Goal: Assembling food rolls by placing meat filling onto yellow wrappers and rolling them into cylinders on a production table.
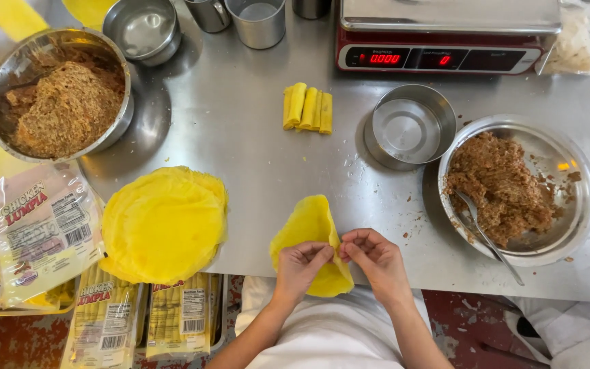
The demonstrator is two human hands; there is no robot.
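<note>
Head camera showed my left hand (pixel 300 263) and right hand (pixel 375 258) pinching closed on the yellow wrapper (pixel 308 229) at the steel table's (pixel 240 123) near edge, beside the bowl of meat filling (pixel 513 188).

A commercial food-preparation kitchen is shown. A brushed stainless-steel counter (pixel 240 130) is loaded with a red digital weighing scale (pixel 438 48), wide round steel bowls of brown minced filling (pixel 69 102), and a stack of round yellow wrappers (pixel 162 225). Sealed clear retail packs of rolls (pixel 42 225) are laid alongside.
</note>
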